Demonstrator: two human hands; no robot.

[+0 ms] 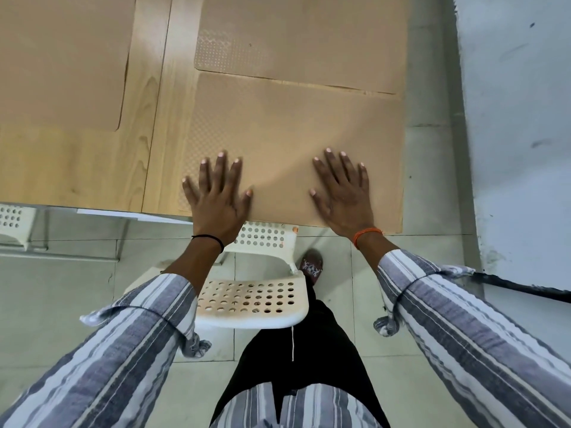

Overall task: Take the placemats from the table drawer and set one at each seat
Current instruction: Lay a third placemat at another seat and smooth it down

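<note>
A tan placemat lies flat at the near edge of the light wooden table, in front of a white perforated chair. My left hand presses flat on its near left part, fingers spread. My right hand presses flat on its near right part, fingers spread too. The mat's right side reaches the table's right edge. A second tan placemat lies just beyond it, and a third lies at the far left.
Another white perforated chair shows at the left edge under the table. Pale floor tiles run below, and a grey-white wall stands close on the right. My foot is beside the chair.
</note>
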